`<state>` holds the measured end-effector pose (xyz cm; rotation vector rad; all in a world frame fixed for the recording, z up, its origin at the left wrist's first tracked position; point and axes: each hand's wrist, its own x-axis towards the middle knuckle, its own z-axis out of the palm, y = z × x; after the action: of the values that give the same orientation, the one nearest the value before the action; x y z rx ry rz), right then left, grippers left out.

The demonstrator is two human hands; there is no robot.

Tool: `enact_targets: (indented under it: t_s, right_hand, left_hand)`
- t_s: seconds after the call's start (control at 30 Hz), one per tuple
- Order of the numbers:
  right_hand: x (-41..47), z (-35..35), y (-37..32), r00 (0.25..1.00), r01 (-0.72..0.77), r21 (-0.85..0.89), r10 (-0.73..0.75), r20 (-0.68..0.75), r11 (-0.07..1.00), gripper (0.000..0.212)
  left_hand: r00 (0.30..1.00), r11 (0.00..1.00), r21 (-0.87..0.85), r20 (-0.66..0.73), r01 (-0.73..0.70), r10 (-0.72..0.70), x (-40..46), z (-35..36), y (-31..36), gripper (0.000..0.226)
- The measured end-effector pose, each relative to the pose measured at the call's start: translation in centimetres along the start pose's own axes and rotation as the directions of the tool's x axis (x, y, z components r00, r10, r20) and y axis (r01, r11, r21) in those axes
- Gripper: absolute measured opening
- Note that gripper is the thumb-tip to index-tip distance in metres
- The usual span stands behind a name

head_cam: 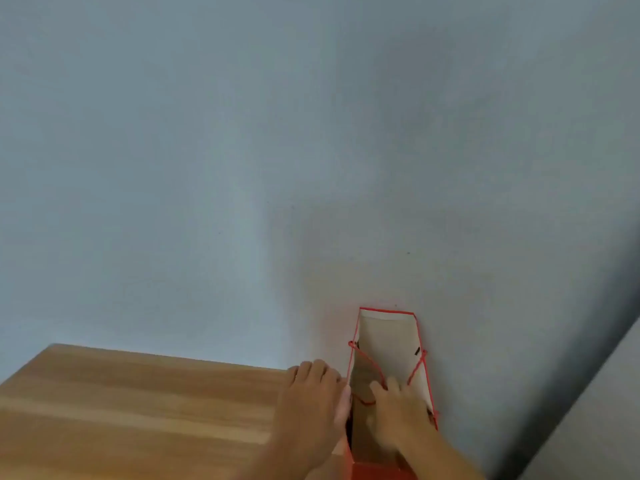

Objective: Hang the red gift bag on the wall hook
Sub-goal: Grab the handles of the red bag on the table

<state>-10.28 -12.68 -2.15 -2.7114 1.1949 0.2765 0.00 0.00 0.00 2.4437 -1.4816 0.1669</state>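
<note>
The red gift bag (388, 327) stands upright against the wall, seen from above, with its mouth open and its pale inside showing. Its red cord handles (367, 367) run from both rims down to my right hand (398, 410), which is closed around them over the bag's mouth. My left hand (311, 400) lies flat on the table's right end, fingers stretched out, its thumb along the bag's left rim. No hook shows on the wall; only a small dark speck (408, 252) sits above the bag.
A wooden table (138, 410) fills the lower left and touches the pale blue-grey wall (242, 150). The bag sits just off the table's right end. A grey slanted surface (595, 410) crosses the lower right corner.
</note>
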Motion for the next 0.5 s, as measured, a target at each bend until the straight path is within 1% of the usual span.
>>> enact_targets:
  t_s: [0.07, 0.13, 0.17, 0.2, 0.27, 0.3, 0.37, 0.43, 0.5]
  right_hand:
    - [1.0, 0.9, 0.1, 0.993, -0.025, 0.045, 0.02, 0.118, 0.999, 0.063]
    - [1.7, 1.5, -0.1, 0.976, -0.056, 0.034, 0.048, 0.211, 0.998, 0.066]
    - [2.1, 1.8, -0.3, 0.968, -0.057, 0.021, 0.05, 0.246, 0.998, 0.065]
    - [2.1, 1.9, -0.4, 0.959, -0.063, 0.013, 0.057, 0.279, 0.998, 0.058]
    - [1.9, 1.4, -0.5, 0.948, -0.053, 0.001, 0.05, 0.315, 0.999, 0.039]
    - [2.2, 1.3, -0.3, 0.943, -0.053, -0.011, 0.053, 0.327, 0.999, 0.033]
    - [2.5, -0.4, -0.4, 0.946, -0.029, -0.06, 0.047, 0.32, 0.998, 0.032]
    - [3.2, -3.9, -1.0, 0.965, -0.007, -0.096, 0.032, 0.259, 0.995, 0.034]
    - [3.6, -8.4, -2.0, 0.982, 0.029, -0.079, -0.014, 0.189, 0.996, 0.031]
  left_hand:
    - [1.0, 1.0, -0.03, 0.0, -0.002, 0.002, 0.5, 0.6, -0.6, 0.042]
    - [1.0, 0.999, -0.045, -0.004, 0.002, -0.002, 0.4, 1.1, -1.3, 0.042]
    - [1.0, 0.999, -0.045, -0.011, -0.005, 0.004, 0.4, 1.3, -1.6, 0.044]
    - [1.0, 0.999, -0.041, -0.017, -0.01, 0.009, 0.2, 1.4, -1.9, 0.047]
    - [1.0, 1.0, -0.026, -0.012, -0.006, 0.006, 0.0, 1.4, -2.5, 0.052]
    - [1.0, 0.999, -0.031, -0.01, -0.007, 0.007, 0.0, 1.4, -2.7, 0.052]
    - [0.999, 0.999, -0.043, -0.031, -0.014, 0.013, 0.3, 1.3, -2.9, 0.048]
    - [0.998, 0.998, -0.053, -0.06, -0.036, 0.033, 0.9, 0.9, -2.6, 0.048]
    - [0.997, 0.997, -0.076, -0.077, -0.034, 0.028, 1.8, 0.2, -1.8, 0.057]
